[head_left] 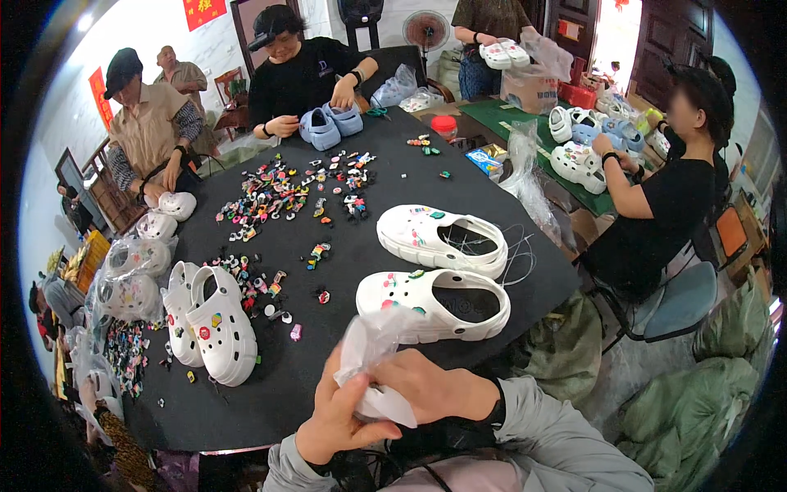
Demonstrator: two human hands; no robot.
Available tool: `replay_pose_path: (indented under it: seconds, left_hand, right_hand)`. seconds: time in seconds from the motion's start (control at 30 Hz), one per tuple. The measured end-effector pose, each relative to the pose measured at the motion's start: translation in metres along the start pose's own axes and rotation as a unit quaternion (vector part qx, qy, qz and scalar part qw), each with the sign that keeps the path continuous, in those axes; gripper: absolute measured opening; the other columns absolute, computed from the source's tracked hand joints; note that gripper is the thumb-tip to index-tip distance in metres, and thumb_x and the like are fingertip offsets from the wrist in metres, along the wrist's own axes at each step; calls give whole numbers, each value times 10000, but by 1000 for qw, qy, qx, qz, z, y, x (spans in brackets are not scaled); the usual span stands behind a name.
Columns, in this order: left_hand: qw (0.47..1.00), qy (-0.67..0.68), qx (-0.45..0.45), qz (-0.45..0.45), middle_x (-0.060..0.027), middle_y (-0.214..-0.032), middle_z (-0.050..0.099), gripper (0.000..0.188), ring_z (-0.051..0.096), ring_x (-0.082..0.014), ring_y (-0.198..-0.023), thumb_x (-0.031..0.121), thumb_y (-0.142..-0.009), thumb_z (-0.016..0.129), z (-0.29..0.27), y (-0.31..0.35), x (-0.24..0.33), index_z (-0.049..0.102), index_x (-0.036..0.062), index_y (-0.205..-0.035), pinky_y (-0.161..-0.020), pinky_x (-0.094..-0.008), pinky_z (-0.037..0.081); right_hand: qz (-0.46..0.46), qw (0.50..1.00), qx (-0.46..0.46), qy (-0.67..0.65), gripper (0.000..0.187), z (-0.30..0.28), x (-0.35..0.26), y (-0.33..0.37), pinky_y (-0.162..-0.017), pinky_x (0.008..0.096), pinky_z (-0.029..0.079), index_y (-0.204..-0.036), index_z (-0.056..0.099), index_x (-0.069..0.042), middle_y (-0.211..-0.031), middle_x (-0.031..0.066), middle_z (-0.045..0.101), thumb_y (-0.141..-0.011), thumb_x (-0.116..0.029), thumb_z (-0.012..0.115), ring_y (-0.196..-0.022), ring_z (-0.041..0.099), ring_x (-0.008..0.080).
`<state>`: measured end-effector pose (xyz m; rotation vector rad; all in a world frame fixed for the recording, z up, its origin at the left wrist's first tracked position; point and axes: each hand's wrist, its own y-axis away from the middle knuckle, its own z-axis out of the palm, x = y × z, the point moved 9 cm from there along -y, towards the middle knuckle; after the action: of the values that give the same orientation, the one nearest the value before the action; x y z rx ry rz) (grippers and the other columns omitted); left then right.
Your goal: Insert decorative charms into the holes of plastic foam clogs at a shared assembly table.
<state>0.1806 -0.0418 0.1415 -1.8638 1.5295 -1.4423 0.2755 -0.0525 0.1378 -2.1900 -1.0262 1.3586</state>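
Near the table's front edge, a crumpled, whitish see-through plastic bag (373, 343) is bunched between my hands. My left hand (326, 420) grips it from the left, thumb across its lower part. Against its other side my right hand (438, 384) is closed, its fingertips partly hidden by the plastic. Just beyond are two white clogs with colourful charms: a nearer clog (393, 305) and a farther clog (402, 225), both toes pointing left. Thin clear strands (518, 254) loop out by their heels.
Another white clog pair (221, 328) stands left, beside scattered shoe charms (270, 193) on the black table (344, 369). Across it, a person (307, 78) handles blue clogs (328, 127). Other people work left and right. A chair (676, 303) and green sacks (693, 418) are at right.
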Motion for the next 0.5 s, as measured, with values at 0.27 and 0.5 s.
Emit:
replay_pose_path:
  seconds: [0.27, 0.5]
  left_hand:
    - [981, 75, 88, -157, -167, -939, 633, 428, 613, -275, -835, 195, -642, 786, -15, 14, -35, 616, 23, -995, -745, -374, 486]
    - [845, 110, 436, -289, -130, -1000, 568, 302, 566, -225, -881, 273, -967, 504, -71, 27, -99, 482, 10, -1113, -777, -381, 488]
  right_hand:
    - [144, 985, -92, 28, 667, 21, 7, 0, -825, 451, 485, -1238, 438, 55, -1096, 231, 575, -751, -312, 708, -1022, 586, 379]
    - [-54, 954, 132, 262, 708, 1, -47, -6, -1026, 597, 291, -1350, 414, -64, -1423, 220, 381, -758, -306, 718, -1350, 332, 407]
